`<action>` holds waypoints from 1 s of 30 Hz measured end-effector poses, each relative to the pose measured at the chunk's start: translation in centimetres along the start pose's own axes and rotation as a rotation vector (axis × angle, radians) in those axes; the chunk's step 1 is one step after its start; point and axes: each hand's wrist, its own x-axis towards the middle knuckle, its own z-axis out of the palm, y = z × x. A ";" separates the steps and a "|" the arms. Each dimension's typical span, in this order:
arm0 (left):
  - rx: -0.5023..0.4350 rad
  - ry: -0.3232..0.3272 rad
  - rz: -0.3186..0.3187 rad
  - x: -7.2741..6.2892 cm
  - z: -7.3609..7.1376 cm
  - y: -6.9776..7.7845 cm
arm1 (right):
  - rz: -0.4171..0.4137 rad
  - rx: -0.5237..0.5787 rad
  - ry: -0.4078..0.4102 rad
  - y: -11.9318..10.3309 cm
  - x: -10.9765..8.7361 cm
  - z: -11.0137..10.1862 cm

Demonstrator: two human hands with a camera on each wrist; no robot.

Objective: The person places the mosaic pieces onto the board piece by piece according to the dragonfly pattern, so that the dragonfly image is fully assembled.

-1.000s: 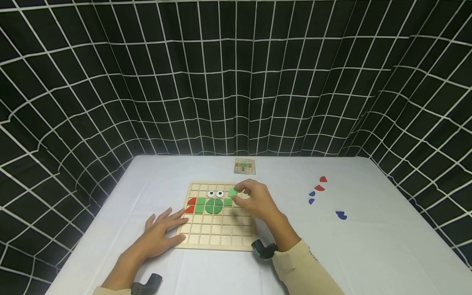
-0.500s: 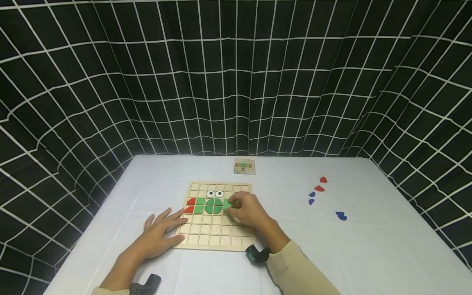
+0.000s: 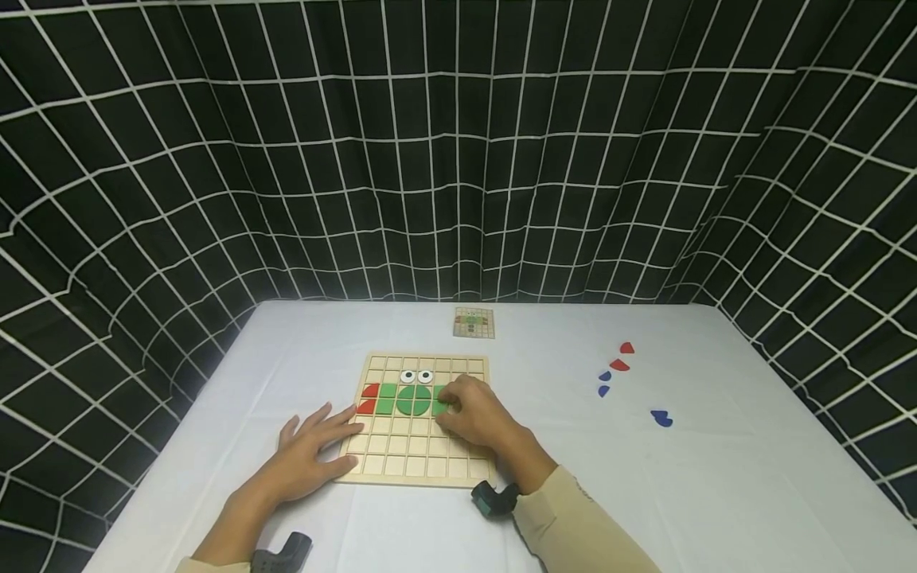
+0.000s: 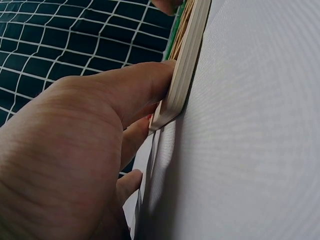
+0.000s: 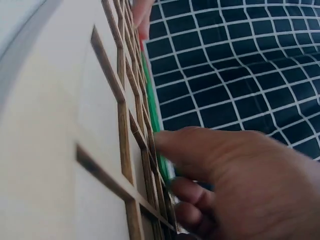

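Head view showed the person's right hand bent over the wooden grid board, thumb and curled fingers pinched about a green square just right of the green disc; whether that square sat fully in its cell, I could not tell. From where I stood, the left hand lay spread and held nothing, its fingertips resting along the board's left edge, a touch the left wrist view confirmed. The board lay flat on a white-clothed table. Two eye pieces sat just beyond the disc, a pair of green tiles lay to its left, and red quarter pieces came next. Farther back lay a small pattern card. Well to the right were loose red pieces and blue pieces, while a black, white-lined curtain hung behind the table.
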 end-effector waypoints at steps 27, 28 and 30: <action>0.019 -0.003 -0.010 0.1 0.0 -0.2 | -0.185 -0.014 0.473 5.4 -5.2 -16.3; 0.018 -0.002 -0.011 0.1 0.1 -0.2 | -0.178 -0.015 0.483 6.0 -5.3 -16.7; 0.020 -0.001 -0.011 0.1 0.1 -0.2 | -0.145 -0.006 0.498 7.2 -5.5 -17.5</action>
